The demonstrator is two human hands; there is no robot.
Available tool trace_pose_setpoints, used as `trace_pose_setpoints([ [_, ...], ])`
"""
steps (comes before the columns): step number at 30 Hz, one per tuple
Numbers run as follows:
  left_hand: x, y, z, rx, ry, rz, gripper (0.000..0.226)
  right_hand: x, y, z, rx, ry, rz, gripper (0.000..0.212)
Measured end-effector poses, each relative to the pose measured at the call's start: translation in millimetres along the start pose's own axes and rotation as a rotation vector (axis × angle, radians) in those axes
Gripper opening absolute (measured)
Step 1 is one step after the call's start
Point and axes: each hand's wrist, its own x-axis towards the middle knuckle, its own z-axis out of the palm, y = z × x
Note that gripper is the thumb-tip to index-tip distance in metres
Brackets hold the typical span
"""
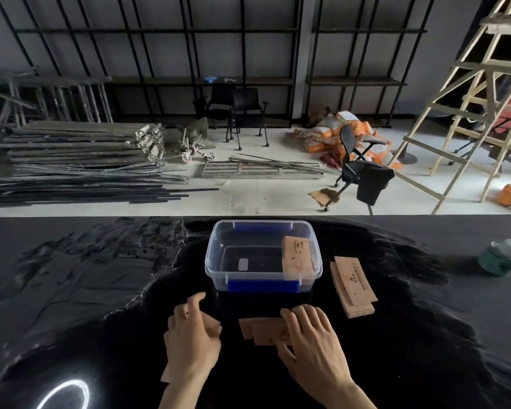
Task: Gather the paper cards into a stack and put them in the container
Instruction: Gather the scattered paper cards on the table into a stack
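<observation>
Table: a glossy black table (101, 290) fills the lower half of the view, with a bright ring of light reflected near its lower left corner.
Container: a clear plastic container (216, 261) with blue latches on its near and far walls stands open at the table's middle, just beyond the hands.
Cards in the container: a brown paper card bundle (297, 255) leans against the inner right wall, tilted — its lower end is on the container floor.
Cards to the right: a fanned pile of cards (354, 286) lies flat on the table just beside the container's right wall, apart from both hands.
Cards in front: a few overlapping loose cards (261, 330) lie flat between the two hands, near the container's near wall.
Left hand: the left hand (191, 340) is curled around held cards (214, 327), whose brown corner shows past the fingers on the right; another brown edge pokes out beside the wrist. The thumb points up and toward the container.
Right hand: the right hand (310, 346) lies palm down with fingers spread, its fingertips pressing the right end of the loose cards — flat on them, not pinching.
Right edge: a clear jar with a green base (502, 256) stands on the table, well apart from the cards.
Background: beyond the table are a black office chair (363, 169), a wooden ladder (466, 98), stacked metal bars (80, 160) and orange sacks (325, 134) on a pale floor.
</observation>
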Motion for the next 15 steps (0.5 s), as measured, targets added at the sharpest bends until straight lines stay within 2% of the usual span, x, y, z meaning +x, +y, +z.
trace_pose_setpoints([
  [2,0,2,-5,-0.056,-0.023,0.059,0.079,1,0,0,0.01,0.01,-0.002,0.048],
  [11,5,38,-19,-0.258,-0.012,0.33,0.048,-2,-4,-6,0.041,0.029,-0.033,0.038],
  [13,2,52,-17,-0.259,-0.087,0.392,0.043,-2,-5,-4,0.038,0.031,-0.02,0.045],
  [15,-3,65,-10,-0.26,-0.16,0.419,0.042,-1,-7,-2,0.036,0.033,0.012,0.063],
])
